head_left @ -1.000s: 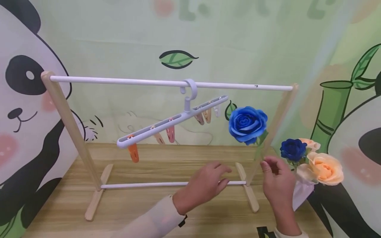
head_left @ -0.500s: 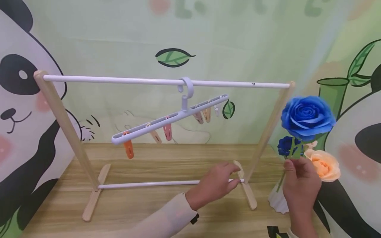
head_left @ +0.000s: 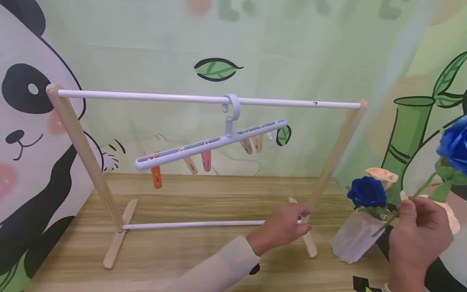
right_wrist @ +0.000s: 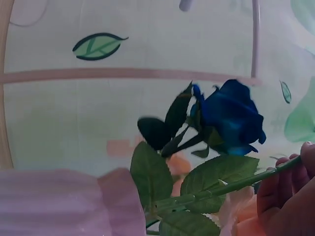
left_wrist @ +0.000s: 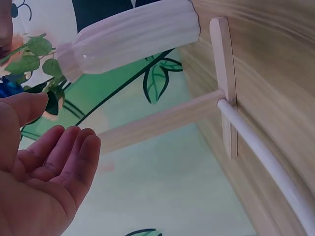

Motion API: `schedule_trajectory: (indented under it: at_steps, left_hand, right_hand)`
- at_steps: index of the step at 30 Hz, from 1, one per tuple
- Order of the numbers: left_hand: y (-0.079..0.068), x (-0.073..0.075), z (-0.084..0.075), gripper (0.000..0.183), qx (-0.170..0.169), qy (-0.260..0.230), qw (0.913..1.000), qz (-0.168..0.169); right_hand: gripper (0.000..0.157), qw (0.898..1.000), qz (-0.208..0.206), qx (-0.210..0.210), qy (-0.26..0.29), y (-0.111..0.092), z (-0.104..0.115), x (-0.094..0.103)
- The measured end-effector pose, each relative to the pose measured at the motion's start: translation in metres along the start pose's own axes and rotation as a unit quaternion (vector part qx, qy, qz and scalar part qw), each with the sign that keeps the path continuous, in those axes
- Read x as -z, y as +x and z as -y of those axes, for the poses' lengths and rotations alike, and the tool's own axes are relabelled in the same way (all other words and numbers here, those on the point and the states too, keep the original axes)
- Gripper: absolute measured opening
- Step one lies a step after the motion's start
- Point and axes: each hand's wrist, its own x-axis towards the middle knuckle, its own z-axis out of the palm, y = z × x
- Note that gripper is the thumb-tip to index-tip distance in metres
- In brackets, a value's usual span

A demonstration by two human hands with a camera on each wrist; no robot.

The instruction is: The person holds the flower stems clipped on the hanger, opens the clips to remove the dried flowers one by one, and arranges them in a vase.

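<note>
My right hand pinches the green stem of a blue rose, whose bloom is cut by the right edge of the head view. Its stem slants down-left, with the lower end visible in front of a white ribbed vase. Another blue rose and a peach rose stand in that vase. In the right wrist view the fingers hold a stem beside green leaves, close to the vase mouth. My left hand holds nothing; its fingers are loosely bent near the rack's right foot.
A wooden rack with a white top bar spans the table. A lilac hanger hangs tilted from the bar, carrying several clips, including an orange clip. A panda-printed backdrop stands behind.
My right hand has carried the blue rose rightward, past the vase, and its stem has tilted from near upright to slanting. My left hand has drifted right. The hanger has swung slightly.
</note>
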Motion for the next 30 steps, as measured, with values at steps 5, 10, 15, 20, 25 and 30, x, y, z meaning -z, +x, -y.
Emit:
schedule_trajectory:
  at_steps: [5,10,15,20,25,30]
  left_hand:
    - [0.006,-0.01,-0.007,0.026,0.011,-0.032,0.9994,0.006]
    - [0.016,-0.024,-0.018,0.034,0.044,-0.046,0.9973,0.037]
    - [0.029,-0.04,-0.03,0.041,0.055,-0.051,0.9956,0.056]
    - [0.047,-0.052,-0.041,0.045,0.04,-0.021,0.9984,0.035]
    - [0.065,-0.066,-0.053,0.05,0.054,-0.021,0.9983,0.009]
    - [0.079,-0.078,-0.062,0.055,0.062,-0.03,0.9977,0.002]
  right_hand:
    - [0.012,0.999,-0.033,0.0,0.028,0.012,0.001,0.004]
    - [0.013,0.996,-0.063,-0.016,0.058,0.021,0.002,0.003]
    - [0.011,0.993,-0.076,-0.008,0.094,0.03,-0.005,-0.004]
    - [0.009,0.993,-0.066,-0.04,0.086,0.034,-0.01,-0.012]
    - [0.016,0.996,-0.055,-0.031,0.064,0.036,-0.017,-0.012]
    - [0.008,0.999,-0.045,-0.022,-0.021,0.031,-0.024,-0.01]
